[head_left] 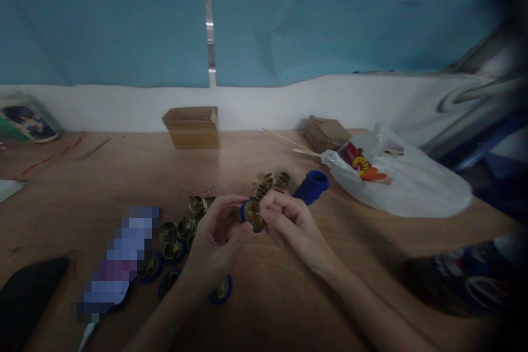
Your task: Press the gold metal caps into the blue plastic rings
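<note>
My left hand point(216, 239) and my right hand point(289, 223) meet over the wooden table point(124, 176). Between their fingertips they pinch a small round piece point(252, 215) with a blue rim and a brass-coloured middle. Both hands have their fingers closed on it. Just behind the hands lie several loose brass caps point(272, 181) and thin wire rings point(220, 188). To the left of my left hand sit more brass caps point(177, 231), some set in blue rims. One blue-rimmed piece point(221, 290) lies under my left wrist.
A stack of blue rings point(312, 187) lies right of the hands. A white plastic bag point(404, 179) with red packets sits at the right. An open cardboard box point(192, 126), a brown packet point(325, 133) and thin sticks point(289, 142) are at the back.
</note>
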A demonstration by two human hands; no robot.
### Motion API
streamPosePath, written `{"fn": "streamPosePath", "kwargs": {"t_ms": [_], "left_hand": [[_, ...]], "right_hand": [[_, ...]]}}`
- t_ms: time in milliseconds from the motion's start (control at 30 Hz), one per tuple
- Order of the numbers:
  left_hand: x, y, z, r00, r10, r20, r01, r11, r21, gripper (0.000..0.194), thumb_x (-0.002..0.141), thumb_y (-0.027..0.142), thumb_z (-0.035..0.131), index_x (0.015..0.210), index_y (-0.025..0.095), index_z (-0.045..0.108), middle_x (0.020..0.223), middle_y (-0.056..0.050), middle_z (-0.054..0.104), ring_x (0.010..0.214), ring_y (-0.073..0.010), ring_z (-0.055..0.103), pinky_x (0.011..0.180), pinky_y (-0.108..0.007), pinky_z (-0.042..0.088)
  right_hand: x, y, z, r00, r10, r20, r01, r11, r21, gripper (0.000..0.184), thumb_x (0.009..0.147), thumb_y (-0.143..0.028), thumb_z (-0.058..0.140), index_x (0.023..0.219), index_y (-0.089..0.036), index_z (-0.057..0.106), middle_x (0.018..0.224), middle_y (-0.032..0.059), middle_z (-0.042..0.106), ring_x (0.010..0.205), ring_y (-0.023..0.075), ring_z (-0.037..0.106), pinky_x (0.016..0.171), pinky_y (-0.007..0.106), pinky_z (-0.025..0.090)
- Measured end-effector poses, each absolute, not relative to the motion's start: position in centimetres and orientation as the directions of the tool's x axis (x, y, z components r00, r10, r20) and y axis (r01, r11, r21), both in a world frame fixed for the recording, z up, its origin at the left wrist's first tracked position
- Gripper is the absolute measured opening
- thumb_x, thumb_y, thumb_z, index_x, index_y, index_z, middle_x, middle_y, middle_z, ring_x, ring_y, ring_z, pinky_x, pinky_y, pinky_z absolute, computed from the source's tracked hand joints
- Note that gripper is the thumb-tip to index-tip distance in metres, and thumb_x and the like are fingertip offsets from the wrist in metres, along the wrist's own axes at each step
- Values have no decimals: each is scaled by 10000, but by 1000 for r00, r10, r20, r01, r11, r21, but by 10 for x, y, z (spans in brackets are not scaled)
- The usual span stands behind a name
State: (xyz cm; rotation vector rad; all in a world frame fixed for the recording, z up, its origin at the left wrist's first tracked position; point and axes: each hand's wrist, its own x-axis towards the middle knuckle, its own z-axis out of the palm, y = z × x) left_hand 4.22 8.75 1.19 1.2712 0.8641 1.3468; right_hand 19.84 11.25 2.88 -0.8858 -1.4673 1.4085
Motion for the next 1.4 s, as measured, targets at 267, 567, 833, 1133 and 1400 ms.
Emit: {"fn": "streamPosePath", "kwargs": {"t_ms": [267,567,833,1133,1400], "left_hand": [[44,88,6,61,960,275,-169,-262,950,276,790,162,666,1051,197,586,998,-58,649,932,-186,623,801,-294,498],[45,85,8,87,954,288,-138,-275,951,269,817,156,652,1069,214,577,1000,-36,638,925,-155,617,799,-258,494],[42,82,13,107,955,277,-97,-267,959,200,880,241,577,1075,197,575,1015,-69,644,937,-185,614,827,-298,497],[45,81,14,110,956,272,-136,-256,957,191,886,247,570,1070,199,590,999,-70,647,926,-190,608,807,-297,492],[45,80,10,168,943,289,-157,-263,952,232,861,159,597,1079,235,576,998,-23,638,880,-137,603,772,-241,483]], "right_hand": [[200,114,26,-398,908,134,-80,111,-991,185,843,-299,544,698,-189,511,479,-70,455,426,82,394,459,234,281],[200,114,27,-401,905,141,-99,110,-989,207,848,-306,568,691,-187,507,490,-60,489,440,81,404,465,229,289],[197,114,30,-352,928,123,-113,88,-990,216,826,-351,661,813,-203,504,517,-93,470,424,69,416,431,205,304],[193,115,17,-261,944,200,-125,172,-977,225,811,-270,650,949,-226,478,556,-110,388,468,74,380,453,203,322],[196,119,24,-405,914,-34,-58,-62,-996,209,783,-200,570,951,-225,450,577,-99,447,454,70,368,431,189,272]]}}
